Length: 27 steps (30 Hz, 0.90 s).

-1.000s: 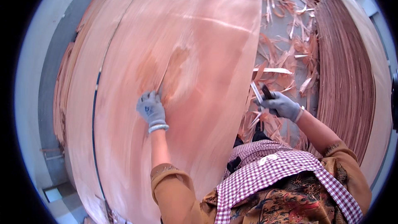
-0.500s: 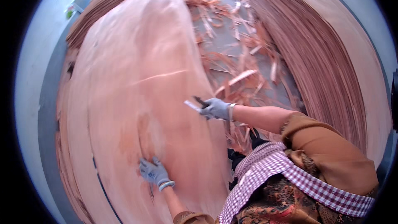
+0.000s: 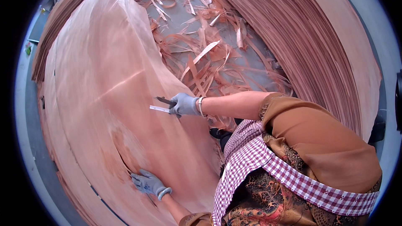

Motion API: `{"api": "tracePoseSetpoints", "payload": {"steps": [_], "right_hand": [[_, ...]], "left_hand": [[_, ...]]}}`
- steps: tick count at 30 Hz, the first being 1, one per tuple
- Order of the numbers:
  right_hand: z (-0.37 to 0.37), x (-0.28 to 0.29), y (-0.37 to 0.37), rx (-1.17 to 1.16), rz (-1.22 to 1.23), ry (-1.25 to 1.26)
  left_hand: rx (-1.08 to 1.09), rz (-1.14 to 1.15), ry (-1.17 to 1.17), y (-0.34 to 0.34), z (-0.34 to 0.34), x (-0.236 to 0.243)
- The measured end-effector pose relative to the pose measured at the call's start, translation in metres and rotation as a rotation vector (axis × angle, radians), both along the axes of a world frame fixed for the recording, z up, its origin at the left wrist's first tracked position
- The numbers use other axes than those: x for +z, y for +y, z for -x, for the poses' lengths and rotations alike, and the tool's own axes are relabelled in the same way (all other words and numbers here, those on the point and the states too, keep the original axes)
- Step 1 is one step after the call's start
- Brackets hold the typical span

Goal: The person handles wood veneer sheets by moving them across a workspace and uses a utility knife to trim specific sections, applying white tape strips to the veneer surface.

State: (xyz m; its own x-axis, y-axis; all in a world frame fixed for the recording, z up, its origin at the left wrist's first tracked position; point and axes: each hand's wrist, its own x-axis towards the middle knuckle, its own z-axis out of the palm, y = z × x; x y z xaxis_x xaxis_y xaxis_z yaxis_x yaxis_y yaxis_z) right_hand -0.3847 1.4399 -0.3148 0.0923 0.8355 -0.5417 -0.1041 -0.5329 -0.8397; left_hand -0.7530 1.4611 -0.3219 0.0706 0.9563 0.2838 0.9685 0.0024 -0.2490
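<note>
A large, thin pinkish-tan wood veneer sheet (image 3: 104, 71) lies across the stack, rippled along its right edge. My left hand (image 3: 148, 182), in a grey glove, rests with spread fingers on the sheet, beside a dark split in an orange-brown patch (image 3: 125, 150). My right hand (image 3: 184, 104), gloved too, is closed around a dark knife-like tool (image 3: 165, 100) and a narrow white strip (image 3: 159, 109). Both stick out to the left over the sheet. Whether the strip is a ruler or tape I cannot tell.
Torn veneer strips (image 3: 205, 54) litter the grey floor (image 3: 178, 16) between the stacks. On the right rises a tall stack of veneer sheets (image 3: 293, 37); another stack edge (image 3: 63, 21) stands at the far left. A dark line (image 3: 106, 206) runs along the sheet's left side.
The view has swung, so the stacks and scraps sit further left in the picture. My right hand still grips the tool and strip. My left hand stays by the split, fingers spread on the veneer.
</note>
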Motion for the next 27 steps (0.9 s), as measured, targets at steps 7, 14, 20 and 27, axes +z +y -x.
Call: {"api": "tracePoseSetpoints", "payload": {"steps": [7,14,20,27], "right_hand": [[-0.036,0.006,-0.042,0.019,-0.14,0.227],[-0.068,0.045,-0.058,0.269,-0.17,0.454],[-0.155,-0.006,-0.049,0.123,-0.22,0.467],[-0.312,-0.239,-0.065,-0.186,0.323,0.419]], "left_hand": [[-0.264,0.029,-0.343,-0.01,-0.074,0.057],[-0.223,1.051,-1.651,-0.02,-0.245,0.09],[-0.421,0.771,-1.516,0.04,-0.311,0.06],[-0.504,0.293,-0.986,0.214,-0.308,-0.014]]}}
